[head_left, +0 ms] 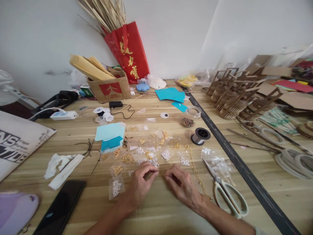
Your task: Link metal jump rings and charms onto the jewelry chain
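My left hand (144, 179) is closed in a pinch, thumb and forefinger meeting low over the table. Facing it, my right hand (180, 183) also pinches, its fingertips a short gap away. In that gap shows a thin gold-coloured piece (160, 174), too small to name surely; both pinches are at it. Just beyond lie small clear bags of silver-coloured findings (153, 161) and gold-coloured beads (127, 158). A bag of silver rings (116, 187) is left of my left hand. Beside my right hand runs a gold chain (197, 173).
Scissors (228, 195) and a clear plastic bag (216, 160) lie at right, near a wire spool (201, 136) and a dark strip (220, 140). Bamboo baskets (232, 101) crowd the far right. A phone (61, 209) lies front left; a cardboard box (111, 88) stands behind.
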A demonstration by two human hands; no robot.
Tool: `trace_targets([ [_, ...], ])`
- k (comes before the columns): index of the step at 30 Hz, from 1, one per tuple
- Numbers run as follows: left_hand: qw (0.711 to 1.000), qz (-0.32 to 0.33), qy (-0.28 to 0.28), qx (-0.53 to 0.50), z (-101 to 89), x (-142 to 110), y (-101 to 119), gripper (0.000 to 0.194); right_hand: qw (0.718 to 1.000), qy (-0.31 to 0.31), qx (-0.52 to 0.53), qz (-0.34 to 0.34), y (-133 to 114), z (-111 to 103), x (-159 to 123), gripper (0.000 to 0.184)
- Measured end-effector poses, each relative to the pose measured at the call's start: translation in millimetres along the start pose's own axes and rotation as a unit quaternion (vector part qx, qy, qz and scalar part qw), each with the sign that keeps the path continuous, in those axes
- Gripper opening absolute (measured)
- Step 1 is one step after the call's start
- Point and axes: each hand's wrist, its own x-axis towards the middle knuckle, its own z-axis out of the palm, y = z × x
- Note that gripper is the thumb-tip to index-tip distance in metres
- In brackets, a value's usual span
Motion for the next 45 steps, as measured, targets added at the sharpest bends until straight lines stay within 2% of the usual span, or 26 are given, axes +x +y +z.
trace_targets([
  [5, 0.991, 0.086, -0.043, 0.091, -1.2, 1, -2, 0.013, 0.999, 0.011, -0.032, 0.009, 2, 1, 0, 0.017],
  [9, 0.980, 0.117, -0.072, 0.146, -2.3, 1, 3, 0.017, 0.999, 0.025, -0.038, -0.001, 4, 1, 1, 0.016],
  [17, 0.973, 0.115, -0.101, 0.170, -1.7, 0, 4, 0.018, 0.998, 0.049, -0.031, -0.019, 7, 2, 2, 0.015],
  [28, 0.963, 0.131, -0.133, 0.197, -3.6, 1, 8, 0.015, 0.999, 0.036, -0.018, 0.002, 6, 3, 2, 0.016],
  [37, 0.952, 0.145, -0.132, 0.234, -1.6, 0, 4, 0.015, 0.999, 0.046, 0.005, 0.012, 5, 3, 3, 0.016],
  [45, 0.972, 0.139, -0.076, 0.174, -1.0, 1, -1, 0.013, 0.999, 0.051, -0.003, -0.003, 6, 3, 4, 0.017],
])
